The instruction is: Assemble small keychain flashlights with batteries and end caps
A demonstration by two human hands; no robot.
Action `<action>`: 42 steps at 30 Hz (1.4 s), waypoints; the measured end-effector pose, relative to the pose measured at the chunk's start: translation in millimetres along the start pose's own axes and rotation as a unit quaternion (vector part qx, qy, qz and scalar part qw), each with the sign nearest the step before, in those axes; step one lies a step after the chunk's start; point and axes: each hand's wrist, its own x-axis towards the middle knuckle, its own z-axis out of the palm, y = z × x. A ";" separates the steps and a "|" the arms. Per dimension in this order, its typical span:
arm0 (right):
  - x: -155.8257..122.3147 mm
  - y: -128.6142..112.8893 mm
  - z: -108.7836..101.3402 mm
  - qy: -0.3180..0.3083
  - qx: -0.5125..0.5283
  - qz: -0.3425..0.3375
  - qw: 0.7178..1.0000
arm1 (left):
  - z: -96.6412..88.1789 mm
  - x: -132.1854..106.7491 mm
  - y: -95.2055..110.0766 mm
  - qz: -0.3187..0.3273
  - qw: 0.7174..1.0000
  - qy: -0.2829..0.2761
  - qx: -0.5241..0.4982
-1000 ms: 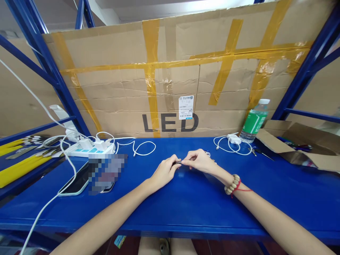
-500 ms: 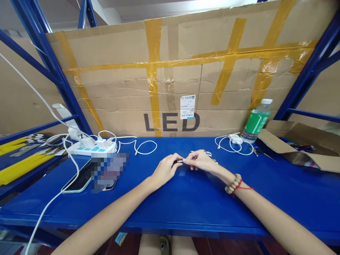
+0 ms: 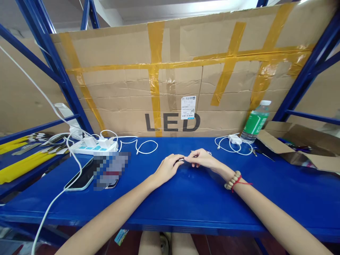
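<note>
Though small, dark object (image 3: 181,160) in left hand (image 3: 168,168)

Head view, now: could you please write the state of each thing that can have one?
Left hand, closed on the small dark object.
Right hand, pinched at the object's end.
Small dark object, held between the hands; details unclear.
Bottle, capped, standing.
Small carton, open.
Power strip, plugs inserted.
Pale-rimmed phone, lying flat, screen dark.
Large cardboard, upright, taped.
</note>
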 end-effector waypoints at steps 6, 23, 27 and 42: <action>0.1 1.6 -0.6 -0.013 -0.007 0.039 0.999 | -3.9 -3.1 8.8 0.023 0.996 -0.019 -0.082; 1.3 2.8 7.2 -0.013 0.018 0.028 0.999 | -3.9 -4.4 14.4 -0.007 0.998 0.001 -0.057; 1.3 2.9 2.9 -0.007 -0.027 0.009 1.000 | -0.4 -2.4 9.7 -0.009 0.998 -0.014 -0.059; -0.3 -2.1 -7.0 0.035 -0.084 -0.230 0.969 | 4.3 3.5 13.3 -0.090 0.980 -0.023 -0.177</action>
